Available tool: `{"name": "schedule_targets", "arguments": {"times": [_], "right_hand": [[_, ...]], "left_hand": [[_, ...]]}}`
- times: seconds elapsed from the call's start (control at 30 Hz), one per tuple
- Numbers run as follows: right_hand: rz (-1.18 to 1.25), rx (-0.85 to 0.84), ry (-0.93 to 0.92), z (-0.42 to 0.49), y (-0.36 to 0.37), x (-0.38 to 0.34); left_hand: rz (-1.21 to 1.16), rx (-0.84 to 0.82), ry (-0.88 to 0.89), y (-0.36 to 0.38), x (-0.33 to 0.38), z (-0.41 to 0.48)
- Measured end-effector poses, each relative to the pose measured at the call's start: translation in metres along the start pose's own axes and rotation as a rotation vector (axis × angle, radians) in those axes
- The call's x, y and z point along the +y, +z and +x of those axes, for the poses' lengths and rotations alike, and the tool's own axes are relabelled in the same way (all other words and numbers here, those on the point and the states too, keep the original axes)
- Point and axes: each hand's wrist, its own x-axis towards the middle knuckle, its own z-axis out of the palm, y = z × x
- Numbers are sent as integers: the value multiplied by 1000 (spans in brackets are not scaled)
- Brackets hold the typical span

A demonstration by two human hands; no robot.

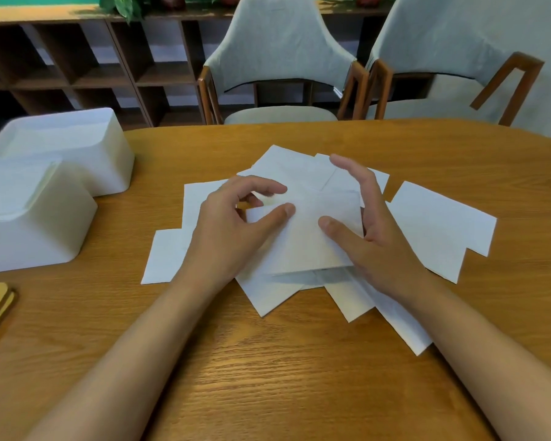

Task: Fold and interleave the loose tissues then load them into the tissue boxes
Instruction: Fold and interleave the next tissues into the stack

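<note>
While your left hand (233, 224) seems to pinch the left edge of the folded white paper tissue (309, 237) between thumb and curled forefinger, though the grip is partly hidden, your right hand (369, 230) is spread, thumb flat on that sheet. It lies atop the scattered pile of loose white tissues (439, 224) on the wooden worktop (283, 361). Square the edges, then press firmly along the crease before lifting. Two white plastic tissue boxes (77, 148) wait left of the pile, well apart.
</note>
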Motion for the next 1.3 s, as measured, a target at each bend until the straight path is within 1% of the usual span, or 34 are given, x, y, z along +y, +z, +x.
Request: {"name": "schedule_targets", "arguments": {"times": [0.03,0.17,0.23,0.3,0.37,0.47,0.53,0.57,0.63,0.7,1.03,1.2,1.3], "right_hand": [[16,5,-5,0,-1,-1],[44,1,-3,1,-5,-1],[40,-10,18,1,-5,1],[0,15,25,1,-6,1],[-24,89,50,2,-9,3],[-53,173,91,5,-14,6],[-72,204,97,5,-17,7],[-74,212,97,6,-18,7],[-76,219,93,6,-17,7],[-85,220,90,6,-16,8],[-105,202,118,5,-12,12],[-99,199,133,5,-11,13],[-95,200,139,4,-10,13]], "left_hand": [[8,-5,3,-1,0,1],[-120,-92,-67,-6,1,5],[-114,-89,-43,-8,0,5],[-79,-93,-25,-11,-1,6],[62,-107,19,-20,-5,9],[432,-127,84,-38,-15,13],[618,-210,61,-46,-20,14],[666,-268,27,-48,-20,14],[681,-349,-24,-49,-22,14],[675,-374,-20,-49,-22,15],[616,-367,-17,-54,-19,16],[651,-406,-88,-52,-17,15],[644,-397,-110,-52,-13,13]]}}
